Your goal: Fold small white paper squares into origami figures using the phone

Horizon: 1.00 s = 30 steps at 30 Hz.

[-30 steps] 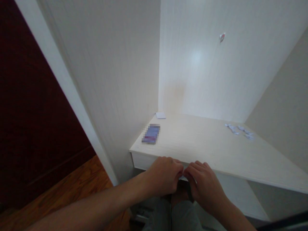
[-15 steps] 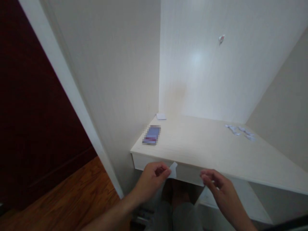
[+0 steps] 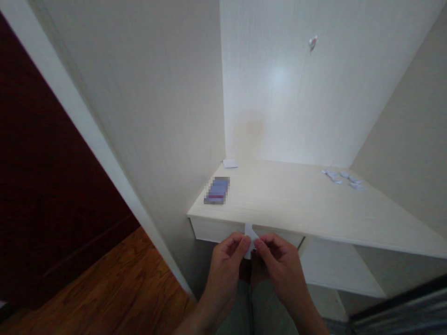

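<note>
A small piece of white paper [image 3: 250, 231] is held upright just in front of the desk's front edge. My left hand [image 3: 228, 260] pinches its left side between thumb and fingers. From the other side my right hand [image 3: 278, 260] grips the same paper, thumb on the near face. The fingertips of both hands almost meet. Parts of the paper are covered by the thumbs.
On the pale desk [image 3: 275, 195] lies a blurred blue rectangular item [image 3: 217, 190] at left, with a folded white paper [image 3: 230, 163] behind it. Several white scraps [image 3: 340, 178] lie at back right. A small hook-like fitting [image 3: 312, 43] is on the back panel.
My right hand has moved left to the paper and now grips it. The paper stands more upright between both hands. The view has shifted slightly.
</note>
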Tool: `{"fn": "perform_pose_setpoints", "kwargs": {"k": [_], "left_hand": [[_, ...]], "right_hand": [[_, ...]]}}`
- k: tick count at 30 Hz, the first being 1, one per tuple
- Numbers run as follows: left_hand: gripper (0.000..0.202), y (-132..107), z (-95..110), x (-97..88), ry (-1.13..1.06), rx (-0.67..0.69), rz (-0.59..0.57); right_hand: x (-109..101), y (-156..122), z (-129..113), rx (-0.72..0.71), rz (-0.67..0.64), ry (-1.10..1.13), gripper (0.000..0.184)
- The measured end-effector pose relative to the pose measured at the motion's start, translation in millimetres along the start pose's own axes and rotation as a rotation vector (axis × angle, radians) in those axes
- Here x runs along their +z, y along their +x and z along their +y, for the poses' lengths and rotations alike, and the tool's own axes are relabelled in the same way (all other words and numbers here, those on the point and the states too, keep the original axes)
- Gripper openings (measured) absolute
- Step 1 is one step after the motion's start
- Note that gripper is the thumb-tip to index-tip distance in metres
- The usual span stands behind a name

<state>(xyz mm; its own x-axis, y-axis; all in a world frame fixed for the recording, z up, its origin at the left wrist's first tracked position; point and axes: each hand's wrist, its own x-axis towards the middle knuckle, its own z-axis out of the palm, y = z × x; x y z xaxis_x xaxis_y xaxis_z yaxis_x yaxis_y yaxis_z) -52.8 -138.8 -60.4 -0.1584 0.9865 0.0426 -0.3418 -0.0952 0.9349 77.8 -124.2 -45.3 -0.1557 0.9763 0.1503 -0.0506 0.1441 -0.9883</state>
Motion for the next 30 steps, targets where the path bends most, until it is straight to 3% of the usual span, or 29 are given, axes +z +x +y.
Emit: {"fn": "perform_pose_setpoints", "kwargs": {"k": [7, 13, 23, 30], "left_hand": [[0.024, 3, 9, -0.2, 0.123, -0.068, -0.051], [0.023, 7, 17, 0.4, 0.093, -0.042, -0.013], [0.023, 9, 14, 1.4, 0.186, -0.041, -0.067], [0.023, 11, 15, 2.3, 0.207, -0.051, -0.131]], "right_hand": [[-9, -2, 2, -0.027, 0.041, -0.047, 0.030], [-16, -4, 2, -0.068, 0.047, -0.178, 0.029], [-20, -9, -1, -0.181, 0.096, -0.216, 0.020], [-24, -12, -4, -0.108, 0.088, -0.204, 0.022]]}}
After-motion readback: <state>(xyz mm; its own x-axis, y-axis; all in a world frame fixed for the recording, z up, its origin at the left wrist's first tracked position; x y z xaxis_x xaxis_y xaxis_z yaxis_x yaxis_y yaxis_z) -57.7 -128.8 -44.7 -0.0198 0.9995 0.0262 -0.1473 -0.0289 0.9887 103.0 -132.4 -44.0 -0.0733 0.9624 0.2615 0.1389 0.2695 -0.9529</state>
